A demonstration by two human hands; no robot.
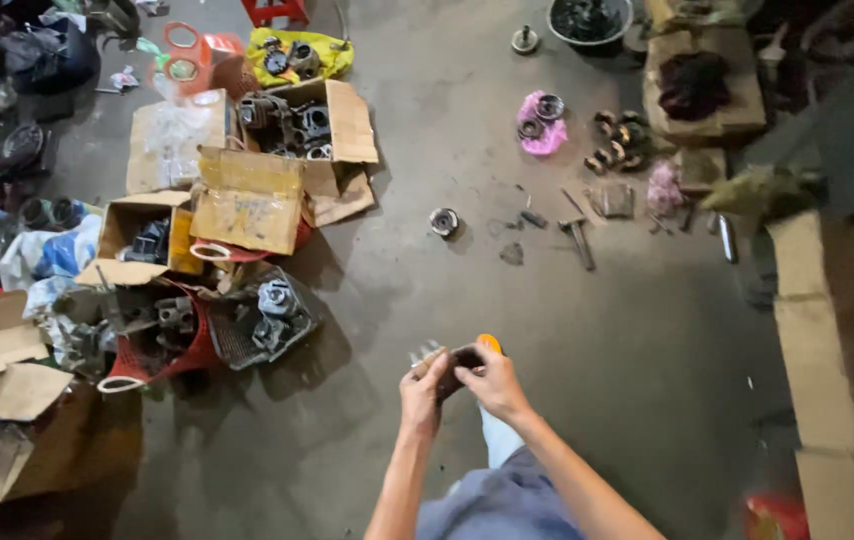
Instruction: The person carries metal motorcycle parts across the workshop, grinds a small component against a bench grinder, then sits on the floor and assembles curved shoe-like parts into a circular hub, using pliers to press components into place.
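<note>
While both hands grip a dark part, boxes lie near

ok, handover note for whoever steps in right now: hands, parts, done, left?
Left hand: closed on one end of a small dark metal part, held over the concrete floor.
Right hand: grip on the same part; an orange tip shows just above it, what it belongs to is unclear.
Parts: engine pieces in cardboard boxes and red baskets to the left; loose round part and a hammer-like tool on the floor ahead.
Done: part is up in both hands.
Left: cannot tell from this view; part not set down yet.
</note>
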